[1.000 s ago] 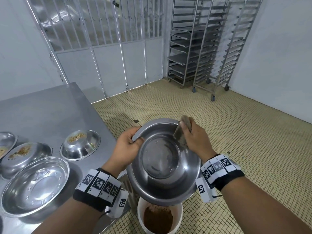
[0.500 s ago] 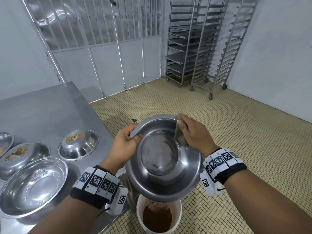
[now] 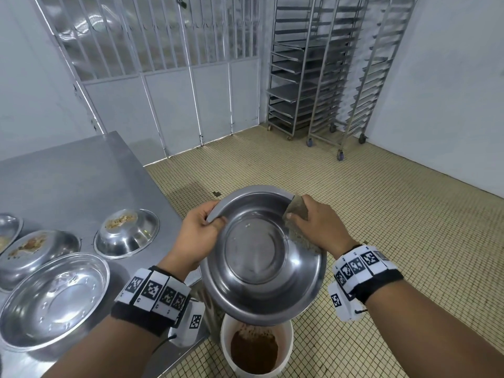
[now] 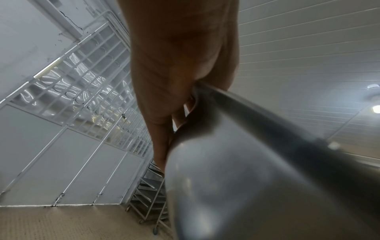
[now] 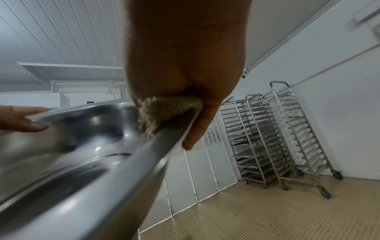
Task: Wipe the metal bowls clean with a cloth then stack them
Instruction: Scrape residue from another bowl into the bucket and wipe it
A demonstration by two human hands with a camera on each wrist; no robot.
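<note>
A large metal bowl (image 3: 261,257) is held tilted toward me above a white bucket. My left hand (image 3: 203,230) grips its left rim, thumb inside; the left wrist view shows the fingers behind the bowl (image 4: 257,178). My right hand (image 3: 313,222) pinches a grey-brown cloth (image 3: 297,211) over the right rim, thumb on the inside wall. The right wrist view shows the cloth (image 5: 162,113) folded over the bowl's edge (image 5: 102,162). On the steel table (image 3: 68,173) lie a clean wide bowl (image 3: 51,301) and soiled bowls (image 3: 126,233), (image 3: 38,249).
A white bucket (image 3: 256,347) with brown waste stands on the tiled floor below the held bowl, by the table's corner. Another soiled bowl (image 3: 8,227) shows at the left edge. Wheeled tray racks (image 3: 321,69) stand at the back right. A barred metal door (image 3: 169,64) is behind.
The right hand has slid the cloth along the bowl's right rim, from the top edge down toward me. The left hand keeps its grip on the left rim.
</note>
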